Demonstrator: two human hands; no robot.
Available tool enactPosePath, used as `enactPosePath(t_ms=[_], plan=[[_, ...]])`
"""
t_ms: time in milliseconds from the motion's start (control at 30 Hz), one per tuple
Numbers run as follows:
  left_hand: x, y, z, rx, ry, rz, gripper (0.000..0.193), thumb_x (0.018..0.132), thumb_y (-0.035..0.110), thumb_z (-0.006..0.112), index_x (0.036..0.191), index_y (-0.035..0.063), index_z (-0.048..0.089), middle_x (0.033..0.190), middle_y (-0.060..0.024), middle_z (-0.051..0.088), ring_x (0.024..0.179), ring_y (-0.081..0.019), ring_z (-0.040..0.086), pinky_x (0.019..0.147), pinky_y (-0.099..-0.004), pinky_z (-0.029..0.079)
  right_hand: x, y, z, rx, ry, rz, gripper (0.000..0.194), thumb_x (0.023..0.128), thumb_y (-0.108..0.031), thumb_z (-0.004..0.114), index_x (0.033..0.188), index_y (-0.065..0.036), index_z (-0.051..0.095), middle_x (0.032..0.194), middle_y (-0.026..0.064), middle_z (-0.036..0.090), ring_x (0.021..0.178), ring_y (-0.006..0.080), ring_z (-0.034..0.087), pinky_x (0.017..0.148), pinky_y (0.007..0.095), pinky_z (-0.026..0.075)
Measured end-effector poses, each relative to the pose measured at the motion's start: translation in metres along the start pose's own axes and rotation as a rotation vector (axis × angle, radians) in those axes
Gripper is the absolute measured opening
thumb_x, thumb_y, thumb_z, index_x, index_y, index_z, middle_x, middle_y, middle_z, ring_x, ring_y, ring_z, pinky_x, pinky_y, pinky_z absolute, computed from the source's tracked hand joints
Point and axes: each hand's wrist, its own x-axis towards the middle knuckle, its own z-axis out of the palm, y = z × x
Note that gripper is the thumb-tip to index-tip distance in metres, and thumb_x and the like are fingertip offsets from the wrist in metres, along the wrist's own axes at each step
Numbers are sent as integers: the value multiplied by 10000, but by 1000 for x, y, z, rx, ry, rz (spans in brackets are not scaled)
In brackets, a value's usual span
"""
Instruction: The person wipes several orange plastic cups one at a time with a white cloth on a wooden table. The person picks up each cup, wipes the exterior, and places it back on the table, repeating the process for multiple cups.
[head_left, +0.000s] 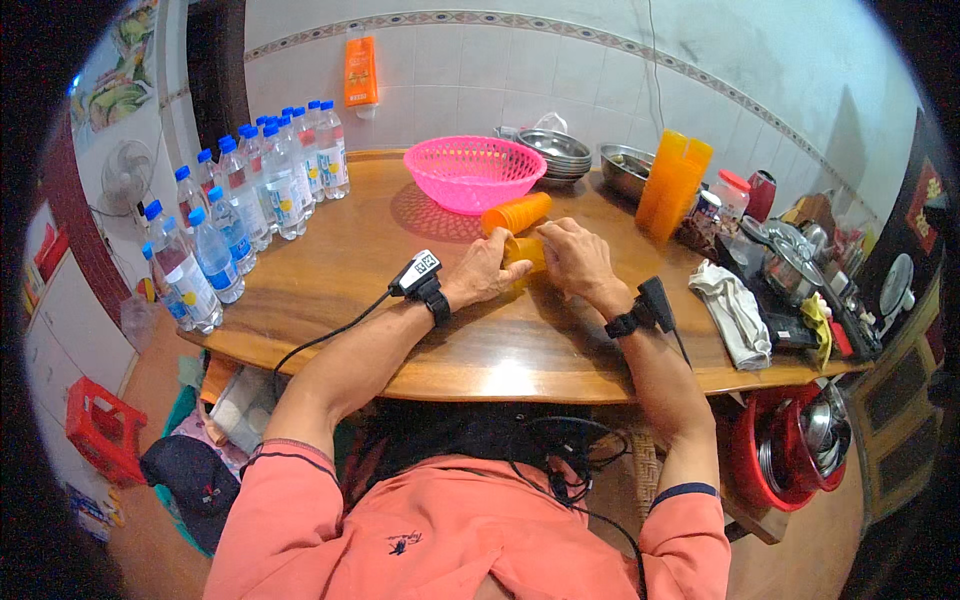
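My left hand (487, 268) holds an orange plastic cup (527, 255) by its side, thumb and fingers around it. My right hand (576, 255) is at the cup's right side, its fingertips touching it or very close; its exact grip is hidden. Just beyond both hands, a stack of nested orange cups (517, 213) lies on its side on the wooden table (450, 367). Behind that stack stands a pink plastic basket (474, 176) with openwork walls. Tall orange cup stacks (673, 184) stand upright to the right.
Water bottles with blue caps (281, 191) stand in a group at the left. Stacked metal bowls (555, 154) and another metal bowl (626, 169) are at the back. A white cloth (731, 315), jars (727, 196) and kitchenware crowd the right side. Cables run from both wrist devices.
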Motion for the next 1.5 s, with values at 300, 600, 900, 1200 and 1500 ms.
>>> enactPosePath(t_ms=[300,600,900,1200,1500], plan=[[-6,-3,4,163,152,201,543,889,242,754,1323,-10,546,1189,-277,653,1080,-454,677,954,-526,550,-2,-11,9,109,89,-99,250,957,-221,651,1187,-129,687,1149,152,711,1006,406,724,803,523,596],[3,-9,-1,197,23,-32,494,952,349,649,1286,-8,577,1013,-272,741,990,-463,723,875,-560,567,-1,-22,2,67,91,-212,274,964,-199,645,1227,-147,702,1173,108,710,1051,357,678,846,487,591],[-9,77,-53,-10,342,372,577,990,520,630,1225,-3,693,1032,-183,742,993,-380,707,897,-471,543,-3,-12,3,-59,56,-153,318,909,-176,683,1225,-145,713,1228,85,706,1073,342,666,850,463,601],[-100,237,-120,-974,-149,1301,533,987,525,669,783,33,649,665,-95,613,556,-228,597,505,-387,444,-2,-9,10,-54,124,-260,338,919,-98,649,1251,-132,707,1271,83,704,1088,336,664,882,448,602],[-107,259,-128,-984,-196,1299,363,959,370,698,910,10,680,759,-100,659,674,-220,636,613,-373,497,0,-13,9,-78,142,-301,330,949,-84,641,1273,-115,695,1273,79,703,1096,335,666,900,436,596]])
